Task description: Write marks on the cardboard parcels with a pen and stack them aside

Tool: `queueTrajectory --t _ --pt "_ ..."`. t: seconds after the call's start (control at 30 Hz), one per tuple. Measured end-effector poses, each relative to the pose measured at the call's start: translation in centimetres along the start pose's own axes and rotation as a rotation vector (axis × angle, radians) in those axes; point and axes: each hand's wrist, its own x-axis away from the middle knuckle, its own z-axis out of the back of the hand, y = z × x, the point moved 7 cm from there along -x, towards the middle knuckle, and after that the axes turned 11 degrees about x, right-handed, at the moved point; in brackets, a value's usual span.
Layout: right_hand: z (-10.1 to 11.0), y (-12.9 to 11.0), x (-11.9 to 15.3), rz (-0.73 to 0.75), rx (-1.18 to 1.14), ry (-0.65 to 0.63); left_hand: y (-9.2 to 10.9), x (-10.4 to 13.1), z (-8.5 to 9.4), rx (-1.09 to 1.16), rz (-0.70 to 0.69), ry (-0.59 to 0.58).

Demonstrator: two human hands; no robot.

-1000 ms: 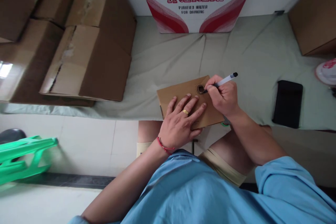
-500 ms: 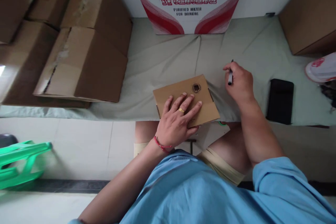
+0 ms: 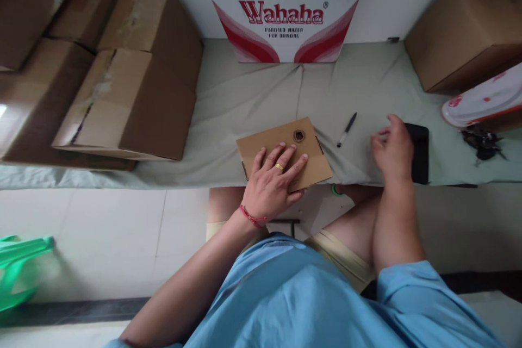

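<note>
the left hand (image 3: 271, 182) lies flat on the small cardboard box (image 3: 281, 133), fingers spread, seemingly to keep it from sliding on the cloth (image 3: 367, 76) near its front edge; the box sits slantwise in front of the person, its hole (image 3: 299, 135) left uncovered just beyond the fingertips, perhaps so that spot stays easy to see and reach; the pen (image 3: 347, 130) lies loose to the right of the box, apart from it, likely put there to stay handy; the right hand (image 3: 393, 152) is beside the phone (image 3: 421, 152), partly hiding it, forefinger held off from the loosely bent others and pinching nothing that shows, though blur hides whether it touches the phone; half a second ago that hand held the pen; now the pen is on the cloth and the hand has shifted rightward, while the left hand stays pressed on the box.
</note>
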Motion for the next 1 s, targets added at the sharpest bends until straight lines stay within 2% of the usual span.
queueTrajectory --t 0.1,0.13,0.2,0.33,0.57,0.7,0.9,1.0 --pt "1.6 6.4 3.5 -0.283 0.081 0.195 0.0 0.0 -0.1 0.0 -0.006 -0.001" --pt "1.7 8.0 4.6 -0.351 0.107 0.2 0.0 0.0 -0.1 0.0 -0.007 -0.002" --pt "1.3 9.8 6.2 -0.401 0.143 0.13 0.0 0.0 -0.2 0.003 -0.005 -0.001" --pt "0.8 9.7 6.6 -0.344 0.162 -0.022 0.0 0.0 -0.2 0.01 -0.011 0.002" --pt "1.7 9.0 6.0 -0.477 0.23 -0.1 0.0 0.2 -0.4 0.005 -0.005 0.0" --pt "1.8 10.0 6.1 -0.512 0.254 -0.139 -0.1 0.0 -0.3 0.023 0.001 -0.008" --pt "1.3 12.1 5.3 -0.459 0.34 -0.378 -0.1 -0.3 -0.2 0.043 0.005 -0.016" --pt "1.4 12.8 6.1 -0.445 0.299 -0.382 -0.1 -0.3 -0.3 0.036 0.002 -0.019"
